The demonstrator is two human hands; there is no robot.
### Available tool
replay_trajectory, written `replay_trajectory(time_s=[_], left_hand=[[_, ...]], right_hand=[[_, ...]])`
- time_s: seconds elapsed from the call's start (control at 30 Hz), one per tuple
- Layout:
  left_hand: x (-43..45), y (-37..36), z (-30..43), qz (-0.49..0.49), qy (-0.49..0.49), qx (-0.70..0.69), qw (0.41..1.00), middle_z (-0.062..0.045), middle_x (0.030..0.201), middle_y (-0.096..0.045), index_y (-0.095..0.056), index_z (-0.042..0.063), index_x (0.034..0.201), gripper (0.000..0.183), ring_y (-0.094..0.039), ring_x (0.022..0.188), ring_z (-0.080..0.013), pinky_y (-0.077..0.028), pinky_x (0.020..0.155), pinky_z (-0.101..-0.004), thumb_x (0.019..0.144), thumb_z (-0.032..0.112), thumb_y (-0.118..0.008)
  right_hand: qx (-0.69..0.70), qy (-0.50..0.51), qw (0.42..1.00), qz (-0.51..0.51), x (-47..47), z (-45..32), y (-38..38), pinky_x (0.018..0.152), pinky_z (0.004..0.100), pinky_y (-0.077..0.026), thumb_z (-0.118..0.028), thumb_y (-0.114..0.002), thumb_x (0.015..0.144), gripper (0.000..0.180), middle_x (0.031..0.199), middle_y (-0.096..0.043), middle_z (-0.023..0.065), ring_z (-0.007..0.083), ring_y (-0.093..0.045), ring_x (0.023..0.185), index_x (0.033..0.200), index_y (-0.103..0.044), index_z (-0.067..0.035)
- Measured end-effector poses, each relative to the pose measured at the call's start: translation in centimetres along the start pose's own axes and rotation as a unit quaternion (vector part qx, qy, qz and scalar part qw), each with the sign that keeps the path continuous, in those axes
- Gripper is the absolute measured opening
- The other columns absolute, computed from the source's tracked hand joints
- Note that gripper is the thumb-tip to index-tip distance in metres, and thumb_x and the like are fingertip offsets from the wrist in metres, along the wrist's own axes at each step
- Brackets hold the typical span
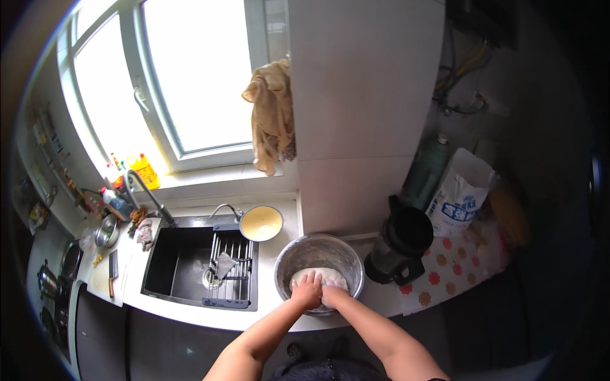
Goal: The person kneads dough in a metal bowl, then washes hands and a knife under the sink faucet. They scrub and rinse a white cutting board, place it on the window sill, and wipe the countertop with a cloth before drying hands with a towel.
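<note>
A stainless steel mixing bowl (320, 245) stands on the counter before me, its inner wall smeared with flour or dough. Inside it lies a pale lump of dough (329, 275). My left hand (309, 291) rests on the left part of the dough, fingers spread. My right hand (334, 292) presses into the dough on the right, close beside the left. Its fingertips are partly sunk or hidden, so its grip is unclear.
Left of the bowl are a black sink (178, 266) with a metal drying rack (231, 266), a yellow enamel basin (261, 224) and a knife (113, 271). A dark lidded jug (400, 243) and a white printed bag (460, 195) stand right, near a flower-patterned cloth (441, 276).
</note>
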State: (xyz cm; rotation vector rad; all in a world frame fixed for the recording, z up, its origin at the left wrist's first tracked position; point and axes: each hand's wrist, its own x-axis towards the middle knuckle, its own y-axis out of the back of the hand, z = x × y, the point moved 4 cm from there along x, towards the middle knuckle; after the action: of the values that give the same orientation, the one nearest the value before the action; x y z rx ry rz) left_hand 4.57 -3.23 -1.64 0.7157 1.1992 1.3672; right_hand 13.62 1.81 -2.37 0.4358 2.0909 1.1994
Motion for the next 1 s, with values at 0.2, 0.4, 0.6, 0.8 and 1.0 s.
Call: replay_trajectory(time_s=[0.2,0.4,0.6,0.8,1.0], left_hand=[[-2.5,4.0,-1.8,-0.015,-0.078,-0.089,0.993,-0.016,0.134,-0.045,-0.037,0.007,0.134,0.077,-0.045,0.121,-0.0323,-0.037,0.098,-0.0509,0.072,0.037,-0.071],[-2.6,13.8,-3.6,0.230,-0.201,-0.236,0.922,-0.019,0.112,-0.058,-0.047,0.004,0.126,0.059,-0.054,0.107,-0.0346,-0.043,0.093,-0.0397,0.072,0.017,-0.068],[-1.4,32.7,-8.0,0.469,-0.207,-0.264,0.817,-0.015,0.101,-0.065,-0.062,0.001,0.105,0.032,-0.063,0.095,-0.0296,-0.049,0.083,-0.0342,0.074,0.007,-0.067],[4.0,48.7,-10.0,0.542,-0.135,-0.347,0.753,-0.016,0.093,-0.068,-0.065,0.002,0.103,0.027,-0.067,0.088,-0.0247,-0.050,0.080,-0.0332,0.083,0.019,-0.060],[12.0,54.6,-10.4,0.437,-0.102,-0.448,0.773,-0.016,0.104,-0.064,-0.061,-0.001,0.112,0.030,-0.061,0.096,-0.0209,-0.048,0.082,-0.0313,0.087,0.017,-0.058]], right_hand=[[-0.022,0.054,0.993,-0.101,0.9,-3.0,4.7,0.090,0.0439,-0.043,-0.026,-0.053,0.085,0.038,0.114,-0.058,0.0214,0.0349,-0.056,0.106,0.116,-0.057,-0.005],[0.082,0.112,0.988,0.070,-0.3,-8.3,13.4,0.089,0.0435,-0.044,-0.026,-0.054,0.087,0.036,0.119,-0.056,0.0201,0.0340,-0.054,0.108,0.116,-0.056,-0.004],[0.216,0.088,0.956,0.176,-2.2,-10.1,17.8,0.087,0.0379,-0.046,-0.026,-0.061,0.084,0.037,0.111,-0.061,0.0182,0.0327,-0.058,0.102,0.114,-0.060,-0.004],[0.259,0.070,0.958,0.106,-0.5,-8.1,16.9,0.085,0.0291,-0.048,-0.019,-0.066,0.084,0.040,0.105,-0.065,0.0122,0.0162,-0.062,0.093,0.119,-0.057,-0.002],[0.279,0.048,0.948,0.143,1.1,-10.7,19.6,0.084,0.0284,-0.048,-0.017,-0.067,0.083,0.039,0.103,-0.066,0.0110,0.0147,-0.061,0.092,0.118,-0.057,-0.002]])
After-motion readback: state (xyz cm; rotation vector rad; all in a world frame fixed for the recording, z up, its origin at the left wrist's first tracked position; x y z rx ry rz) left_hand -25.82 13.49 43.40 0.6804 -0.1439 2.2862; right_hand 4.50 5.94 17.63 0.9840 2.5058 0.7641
